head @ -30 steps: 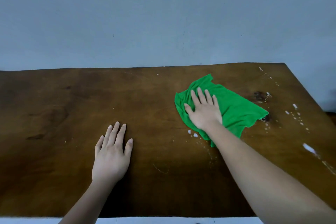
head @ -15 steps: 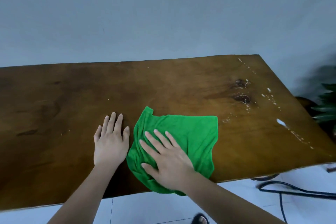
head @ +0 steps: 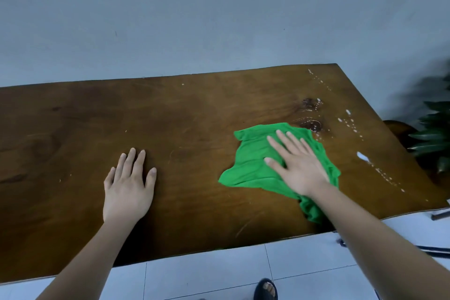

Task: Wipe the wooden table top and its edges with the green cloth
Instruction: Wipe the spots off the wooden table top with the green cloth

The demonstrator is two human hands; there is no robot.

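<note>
Toward 3 o'clock on the counter [head: 194, 129]: green cloth [head: 255, 163] under right hand [head: 302, 168], fingers straight, slightly apart, pressing down.
Cloth looks soft, light, quick to bunch; likely best driven by a flat palm on its middle. Left hand [head: 127, 190] at 9 o'clock, flat on bare wood, fingers close together. White specks [head: 362, 157] at 2 to 4 o'clock not yet wiped; plant [head: 433, 139] crowds that edge.

Cloth [head: 255, 161] on table [head: 194, 117], right of left hand [head: 127, 190]
</note>
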